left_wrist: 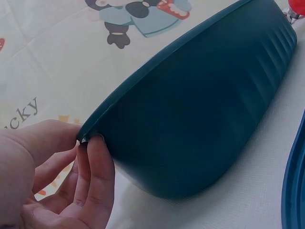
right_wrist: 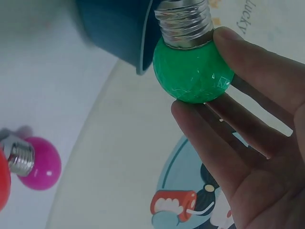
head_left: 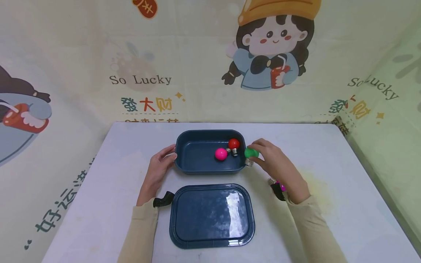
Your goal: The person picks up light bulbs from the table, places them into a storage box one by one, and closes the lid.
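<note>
Box behind a lid on a table.
Two bulbs inside, at right — a third bulb at its right end, in the right hand.

I am at a smooth white straight-edged tabletop in a small screened-off nook, closed in behind and at both sides by a creased cream printed sheet. It carries a dark-haired cartoon girl in orange hat and blue clothes, dark "So Lucky" lettering and multicoloured Chinese characters. Whether this is a home, office or workshop, I cannot tell.
</note>
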`<state>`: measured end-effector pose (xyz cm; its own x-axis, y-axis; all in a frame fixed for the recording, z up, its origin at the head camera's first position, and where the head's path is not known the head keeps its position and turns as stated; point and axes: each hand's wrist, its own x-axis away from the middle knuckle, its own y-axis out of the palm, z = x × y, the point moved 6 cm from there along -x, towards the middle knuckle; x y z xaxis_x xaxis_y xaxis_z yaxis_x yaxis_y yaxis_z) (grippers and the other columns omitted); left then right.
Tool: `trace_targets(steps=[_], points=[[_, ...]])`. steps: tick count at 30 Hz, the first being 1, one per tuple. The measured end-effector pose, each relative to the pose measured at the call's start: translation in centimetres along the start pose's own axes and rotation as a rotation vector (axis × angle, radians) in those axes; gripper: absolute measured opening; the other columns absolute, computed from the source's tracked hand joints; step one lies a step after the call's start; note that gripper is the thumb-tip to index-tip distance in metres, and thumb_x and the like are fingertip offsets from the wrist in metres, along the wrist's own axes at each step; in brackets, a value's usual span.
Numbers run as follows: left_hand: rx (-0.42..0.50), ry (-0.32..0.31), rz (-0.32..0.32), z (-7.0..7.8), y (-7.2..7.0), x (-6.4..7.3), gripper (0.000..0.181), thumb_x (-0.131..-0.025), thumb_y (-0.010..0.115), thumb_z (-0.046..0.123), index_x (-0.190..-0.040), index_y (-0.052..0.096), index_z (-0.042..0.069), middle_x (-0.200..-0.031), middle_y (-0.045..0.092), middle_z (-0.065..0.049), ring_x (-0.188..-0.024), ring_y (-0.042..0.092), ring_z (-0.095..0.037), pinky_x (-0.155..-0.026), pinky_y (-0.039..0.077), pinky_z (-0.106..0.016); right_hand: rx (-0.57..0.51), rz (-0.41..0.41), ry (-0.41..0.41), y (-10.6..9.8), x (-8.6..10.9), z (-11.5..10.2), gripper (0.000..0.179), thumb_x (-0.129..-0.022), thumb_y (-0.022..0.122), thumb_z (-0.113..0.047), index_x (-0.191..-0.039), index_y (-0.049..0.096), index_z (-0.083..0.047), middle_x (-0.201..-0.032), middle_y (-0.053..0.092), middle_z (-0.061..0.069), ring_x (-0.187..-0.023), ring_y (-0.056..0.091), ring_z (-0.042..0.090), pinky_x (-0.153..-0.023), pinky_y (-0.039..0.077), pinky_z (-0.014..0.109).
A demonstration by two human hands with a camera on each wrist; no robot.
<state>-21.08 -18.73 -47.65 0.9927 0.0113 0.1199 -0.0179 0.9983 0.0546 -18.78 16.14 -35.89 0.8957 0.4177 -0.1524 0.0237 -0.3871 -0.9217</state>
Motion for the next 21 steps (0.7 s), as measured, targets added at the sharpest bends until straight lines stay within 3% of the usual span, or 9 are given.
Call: trace_targets(steps=[5, 21], points=[[-0.002, -0.002, 0.003, 0.0, 0.0, 0.1, 0.049, -0.097, 0.065, 0.019, -0.143, 0.053, 0.009, -0.135, 0.052, -0.011, -0.102, 0.063, -0.005, -0.084, 0.052, -0.017, -0.045, 0.028, -0.025, 0.0, -0.5, -0.7, 0.040, -0.084, 0.079, -0.007, -0.122, 0.068, -0.002, -0.117, 0.064, 0.013, -0.110, 0.062, 0.030, -0.092, 0.055, 0.045], [-0.009, 0.002, 0.004, 0.1, 0.0, 0.2, 0.048, -0.097, 0.066, 0.019, -0.142, 0.054, 0.010, -0.136, 0.054, -0.012, -0.103, 0.063, -0.008, -0.085, 0.053, -0.018, -0.052, -0.006, 0.015, 2.0, -2.2, -2.2, 0.041, -0.083, 0.080, -0.012, -0.123, 0.070, -0.009, -0.114, 0.062, 0.013, -0.105, 0.062, 0.028, -0.083, 0.059, 0.039]])
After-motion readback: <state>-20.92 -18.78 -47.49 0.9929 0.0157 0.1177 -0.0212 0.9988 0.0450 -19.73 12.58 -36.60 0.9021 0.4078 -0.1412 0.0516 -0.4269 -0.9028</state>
